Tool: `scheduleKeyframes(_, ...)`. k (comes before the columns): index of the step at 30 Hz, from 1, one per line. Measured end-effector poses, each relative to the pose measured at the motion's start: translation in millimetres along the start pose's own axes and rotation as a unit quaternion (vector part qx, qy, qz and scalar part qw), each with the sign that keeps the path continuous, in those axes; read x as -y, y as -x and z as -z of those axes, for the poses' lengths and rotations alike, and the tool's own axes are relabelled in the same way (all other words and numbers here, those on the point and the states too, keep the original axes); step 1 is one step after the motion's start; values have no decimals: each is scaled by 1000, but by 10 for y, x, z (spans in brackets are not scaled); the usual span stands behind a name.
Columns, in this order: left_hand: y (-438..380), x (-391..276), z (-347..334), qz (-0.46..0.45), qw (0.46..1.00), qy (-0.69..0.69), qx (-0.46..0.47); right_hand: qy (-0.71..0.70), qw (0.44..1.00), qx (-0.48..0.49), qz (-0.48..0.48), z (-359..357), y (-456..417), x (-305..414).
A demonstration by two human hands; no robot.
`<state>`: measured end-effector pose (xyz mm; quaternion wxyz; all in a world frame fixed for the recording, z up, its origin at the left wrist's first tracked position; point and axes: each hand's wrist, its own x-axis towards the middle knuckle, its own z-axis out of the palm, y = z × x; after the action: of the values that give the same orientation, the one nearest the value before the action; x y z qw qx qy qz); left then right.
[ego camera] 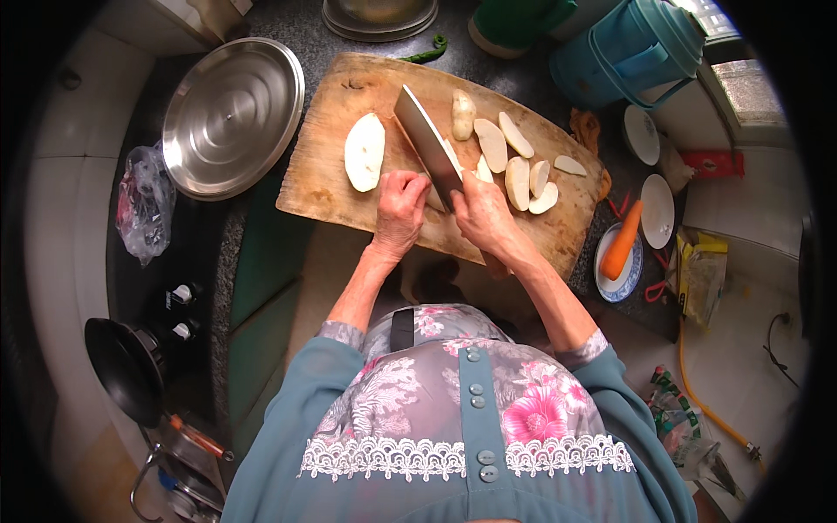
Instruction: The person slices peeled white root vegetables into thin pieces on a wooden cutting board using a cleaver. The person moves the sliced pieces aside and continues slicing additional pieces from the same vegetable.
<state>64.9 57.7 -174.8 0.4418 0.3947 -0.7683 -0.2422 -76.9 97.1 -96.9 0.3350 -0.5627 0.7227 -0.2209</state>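
My right hand [484, 212] grips a cleaver [428, 144], its broad blade slanting away to the upper left above a wooden cutting board [314, 163]. Close by on the blade's left, my left hand [401, 209] has its fingers curled and pinched together; whether they hold a small piece is hidden. A large peeled white piece [365, 153], apparently potato, lies left of the cleaver. To the right are several cut pieces, among them a lumpy chunk [463, 116], a long slice [515, 135] and a thick wedge [517, 184]. Another pale piece [484, 170] is partly hidden behind my right hand.
A steel lid [229, 118] and plastic bag [147, 206] lie left, above a wok [124, 372]. Beyond the board are a green chili [428, 52] and stacked metal plates [379, 16]. A blue thermos jug [628, 55] and a carrot [622, 242] on a plate [629, 287] stand right.
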Motion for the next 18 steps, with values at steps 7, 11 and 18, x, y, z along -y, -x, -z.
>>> scheduleKeyframes(7,10,5,13,-2,1000,-12,-3,111,992,21,60,241,277,285)
scheduleKeyframes(11,26,-2,20,-2,1000,-6,-3,84,995,6,46,114,267,236)
scheduleKeyframes(18,15,6,-2,13,1000,3,0,75,996,-41,30,-174,-49,86)
